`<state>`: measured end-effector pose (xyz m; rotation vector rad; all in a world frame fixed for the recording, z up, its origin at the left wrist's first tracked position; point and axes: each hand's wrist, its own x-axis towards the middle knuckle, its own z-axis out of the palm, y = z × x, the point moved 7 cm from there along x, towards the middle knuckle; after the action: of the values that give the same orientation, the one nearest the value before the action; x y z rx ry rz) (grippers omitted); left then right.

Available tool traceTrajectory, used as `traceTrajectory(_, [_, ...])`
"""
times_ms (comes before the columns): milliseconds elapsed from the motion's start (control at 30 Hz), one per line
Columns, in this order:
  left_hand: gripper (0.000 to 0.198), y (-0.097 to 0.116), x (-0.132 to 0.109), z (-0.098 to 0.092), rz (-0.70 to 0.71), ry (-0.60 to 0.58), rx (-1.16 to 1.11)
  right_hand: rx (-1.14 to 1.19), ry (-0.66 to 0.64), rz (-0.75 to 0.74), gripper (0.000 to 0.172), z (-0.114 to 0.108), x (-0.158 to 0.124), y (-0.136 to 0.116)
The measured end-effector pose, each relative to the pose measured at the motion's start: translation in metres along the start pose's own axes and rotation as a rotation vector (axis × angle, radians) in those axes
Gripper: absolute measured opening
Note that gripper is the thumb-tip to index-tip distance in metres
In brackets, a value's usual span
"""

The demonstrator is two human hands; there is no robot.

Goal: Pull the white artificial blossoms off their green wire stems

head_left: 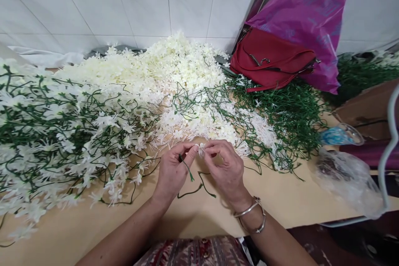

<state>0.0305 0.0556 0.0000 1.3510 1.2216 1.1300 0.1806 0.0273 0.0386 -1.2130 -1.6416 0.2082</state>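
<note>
My left hand (174,168) and my right hand (226,166) meet over the near part of the table, fingertips pinched close together. Between them is a small white artificial flower (201,148), gripped from both sides. A green plastic stem (188,168) hangs from under my left thumb and fingers. Below the hands, a loose branched green stem (201,187) lies on the tabletop. Just beyond the fingers spreads a heap of white petals and thin white stamens (199,126). Two metal bangles circle my right wrist.
Stemmed white flowers (62,133) pile up at left, loose cream blossoms (174,62) behind. Green stems (277,116) are heaped at right under a red handbag (271,60) and a purple plastic bag (311,16). A clear plastic bag (346,178) sits on the right edge.
</note>
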Motion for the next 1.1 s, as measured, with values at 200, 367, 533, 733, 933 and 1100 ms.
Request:
traceTrajectory(200, [0.022, -0.001, -0.002, -0.001, 0.041, 0.039, 0.03, 0.012, 0.005, -0.028, 0.025, 0.004, -0.001, -0.004])
traceTrajectory(367, [0.021, 0.001, -0.002, -0.003, 0.072, 0.062, 0.125, -0.045, 0.03, 0.014, 0.031, 0.004, -0.001, -0.005])
traceTrajectory(533, [0.021, -0.003, -0.002, -0.001, 0.042, 0.055, 0.102, 0.012, 0.007, 0.085, 0.031, 0.005, -0.002, 0.0])
traceTrajectory(733, [0.021, -0.006, 0.0, -0.001, 0.031, 0.055, 0.089, 0.073, -0.011, 0.163, 0.029, 0.007, -0.003, 0.003])
traceTrajectory(933, [0.021, -0.006, 0.005, -0.006, 0.01, 0.095, 0.013, 0.161, 0.026, 0.345, 0.024, 0.003, -0.006, 0.018])
traceTrajectory(1100, [0.022, -0.006, 0.006, -0.002, -0.012, 0.062, 0.0, 0.193, 0.011, 0.348, 0.024, 0.005, -0.006, 0.02])
